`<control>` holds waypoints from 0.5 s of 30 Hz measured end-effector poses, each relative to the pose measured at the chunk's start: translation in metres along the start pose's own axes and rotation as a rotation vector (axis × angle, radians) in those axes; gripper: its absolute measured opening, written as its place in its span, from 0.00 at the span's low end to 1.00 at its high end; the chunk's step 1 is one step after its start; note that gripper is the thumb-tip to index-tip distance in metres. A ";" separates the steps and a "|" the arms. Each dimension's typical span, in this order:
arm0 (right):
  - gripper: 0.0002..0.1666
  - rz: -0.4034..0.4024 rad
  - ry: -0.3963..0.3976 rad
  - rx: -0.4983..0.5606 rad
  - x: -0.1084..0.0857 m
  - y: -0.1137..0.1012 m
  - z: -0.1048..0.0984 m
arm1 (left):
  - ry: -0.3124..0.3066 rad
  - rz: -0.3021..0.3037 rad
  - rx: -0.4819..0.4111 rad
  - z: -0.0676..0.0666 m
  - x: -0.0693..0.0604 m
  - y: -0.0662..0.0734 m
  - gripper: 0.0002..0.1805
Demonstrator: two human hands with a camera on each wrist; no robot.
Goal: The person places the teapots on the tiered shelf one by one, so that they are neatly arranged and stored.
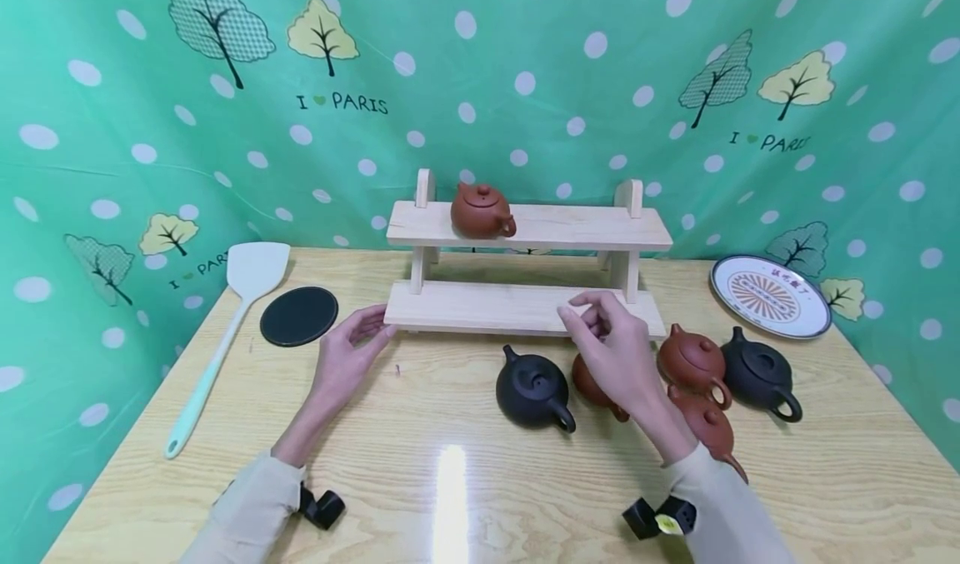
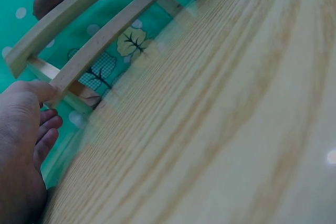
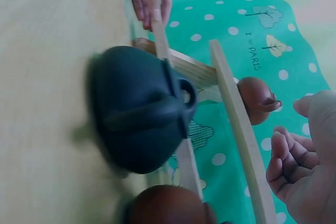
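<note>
A two-tier wooden shelf (image 1: 525, 307) stands at the back of the table. My left hand (image 1: 354, 351) grips the left end of its lower board, thumb at the front corner. One brown teapot (image 1: 481, 212) sits left of centre on the upper board. Over the right part of the lower board, my right hand (image 1: 617, 349) hovers with loosely bent fingers and holds nothing. Beneath it a brown teapot (image 1: 590, 383) is partly hidden. A black teapot (image 1: 532, 391) is just left of that one. Further right stand two more brown teapots (image 1: 692, 358) and another black teapot (image 1: 757, 372).
At the left lie a white spatula with a mint handle (image 1: 217, 368) and a round black mat (image 1: 299, 316). A patterned plate (image 1: 723, 297) rests near the back right, by the green polka-dot cloth (image 1: 525, 131). Light glares on the table's front (image 1: 375, 481).
</note>
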State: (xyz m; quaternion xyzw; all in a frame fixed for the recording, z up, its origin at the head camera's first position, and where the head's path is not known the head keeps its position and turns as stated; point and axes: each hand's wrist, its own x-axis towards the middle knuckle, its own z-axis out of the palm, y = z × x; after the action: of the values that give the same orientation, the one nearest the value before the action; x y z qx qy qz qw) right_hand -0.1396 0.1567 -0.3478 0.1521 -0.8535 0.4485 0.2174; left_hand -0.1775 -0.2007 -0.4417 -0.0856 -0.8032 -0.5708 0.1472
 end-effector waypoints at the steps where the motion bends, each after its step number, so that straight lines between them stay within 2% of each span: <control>1: 0.10 0.007 -0.002 0.001 -0.005 0.001 0.000 | 0.000 -0.001 0.003 0.000 0.000 0.000 0.22; 5: 0.08 0.016 -0.005 -0.007 -0.023 0.003 0.000 | 0.003 -0.006 0.010 0.002 0.000 0.000 0.21; 12: 0.06 -0.034 -0.018 0.007 -0.048 0.007 0.001 | 0.003 -0.005 0.009 0.002 0.000 0.000 0.21; 15: 0.06 -0.020 -0.037 0.003 -0.057 0.007 0.001 | -0.001 0.001 0.003 0.001 0.000 0.000 0.22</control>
State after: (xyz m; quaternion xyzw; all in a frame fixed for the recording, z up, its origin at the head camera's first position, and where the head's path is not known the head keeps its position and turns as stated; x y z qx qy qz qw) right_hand -0.0939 0.1631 -0.3821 0.1691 -0.8551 0.4447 0.2058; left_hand -0.1774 -0.2000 -0.4420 -0.0861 -0.8040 -0.5696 0.1471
